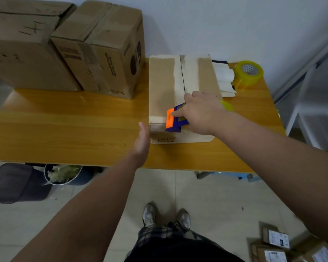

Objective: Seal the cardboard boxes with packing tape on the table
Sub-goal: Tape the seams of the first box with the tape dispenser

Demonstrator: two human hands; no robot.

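One underway: flat box (163, 87) on the bench (64, 120).
Hands: our right hand (201, 114) grips the tape dispenser (173, 120) at its near edge; our left hand (143, 140), fingers straight, braces its side.
Remaining: centre seam, we judge.

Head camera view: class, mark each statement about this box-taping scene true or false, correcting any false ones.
1. The right hand grips the tape dispenser on top of the flat cardboard box. True.
2. The left hand holds scissors. False: it is open and empty, beside the box's near left corner.
3. A spare tape roll sits on the table, right of that box. True.
4. The large printed cardboard box stands on the floor. False: it stands on the table's far left.
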